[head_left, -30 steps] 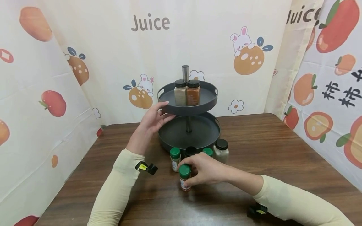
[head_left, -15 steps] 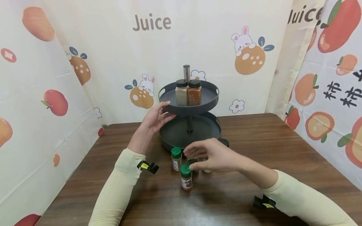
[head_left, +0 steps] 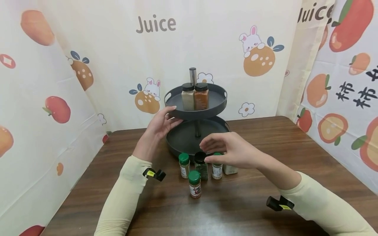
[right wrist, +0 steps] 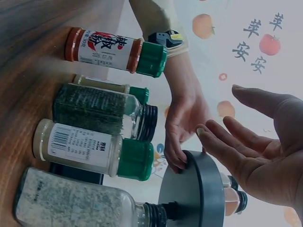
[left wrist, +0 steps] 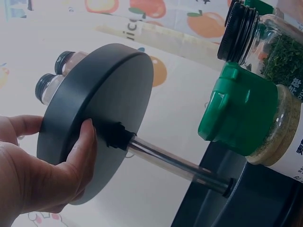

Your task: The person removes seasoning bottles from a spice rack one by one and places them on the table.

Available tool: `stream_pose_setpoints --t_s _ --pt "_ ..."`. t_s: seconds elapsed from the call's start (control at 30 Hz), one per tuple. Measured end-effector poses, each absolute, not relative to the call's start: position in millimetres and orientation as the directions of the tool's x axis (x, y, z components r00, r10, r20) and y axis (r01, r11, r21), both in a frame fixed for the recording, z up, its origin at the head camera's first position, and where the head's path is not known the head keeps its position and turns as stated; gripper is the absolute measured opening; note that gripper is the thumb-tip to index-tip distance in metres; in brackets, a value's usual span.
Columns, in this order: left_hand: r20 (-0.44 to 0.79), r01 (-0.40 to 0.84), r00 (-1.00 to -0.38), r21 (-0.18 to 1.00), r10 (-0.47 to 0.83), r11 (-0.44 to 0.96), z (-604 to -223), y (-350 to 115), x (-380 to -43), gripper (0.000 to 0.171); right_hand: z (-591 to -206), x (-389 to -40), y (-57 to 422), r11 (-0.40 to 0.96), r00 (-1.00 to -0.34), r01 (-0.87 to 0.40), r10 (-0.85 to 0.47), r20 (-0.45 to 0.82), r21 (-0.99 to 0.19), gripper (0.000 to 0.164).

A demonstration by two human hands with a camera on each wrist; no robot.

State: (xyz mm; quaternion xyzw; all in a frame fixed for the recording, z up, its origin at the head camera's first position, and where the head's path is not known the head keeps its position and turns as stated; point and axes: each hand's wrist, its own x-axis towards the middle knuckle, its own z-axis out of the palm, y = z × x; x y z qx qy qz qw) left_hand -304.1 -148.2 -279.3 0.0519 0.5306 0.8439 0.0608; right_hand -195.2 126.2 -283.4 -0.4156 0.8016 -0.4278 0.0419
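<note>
My left hand (head_left: 159,126) holds the rim of the upper tray (head_left: 195,114) of a dark two-tier stand, thumb above and fingers below; the left wrist view shows the same grip. My right hand (head_left: 234,151) hovers, holding nothing, over the spice jars in front of the stand, its fingers relaxed. Nearest me stands a green-capped jar of red spice (head_left: 195,185). Behind it are a green-capped jar (head_left: 184,165), a black-capped jar of green flakes (head_left: 201,168) and another green-capped jar (head_left: 217,172). A pale-filled jar (right wrist: 75,198) is partly hidden by my right hand in the head view.
Two black-capped jars, one pale (head_left: 188,98) and one orange-red (head_left: 201,98), stand on the upper tray. The lower tray (head_left: 180,139) sits close behind the table jars. Patterned cloth (head_left: 103,42) encloses the back and sides of the wooden table (head_left: 257,131).
My right hand has let go of the red spice jar, which stays standing on the table. It has risen and moved right and away from me. The left hand keeps its hold on the tray.
</note>
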Motion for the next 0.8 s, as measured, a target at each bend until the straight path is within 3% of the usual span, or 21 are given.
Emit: stream_pose_setpoints --t_s 0.67,0.8 --pt "0.019 -0.05 -0.987 0.903 0.157 -0.426 -280.0 -149.0 -303.9 0.065 -274.8 -193.7 133.2 0.315 -0.663 -0.652 -0.678 0.318 -0.689 0.035" --pt "0.016 -0.049 -0.989 0.903 0.15 -0.426 -279.2 -149.5 -303.3 0.061 -273.5 -193.7 133.2 0.317 -0.664 -0.65 -0.678 0.314 -0.69 0.037"
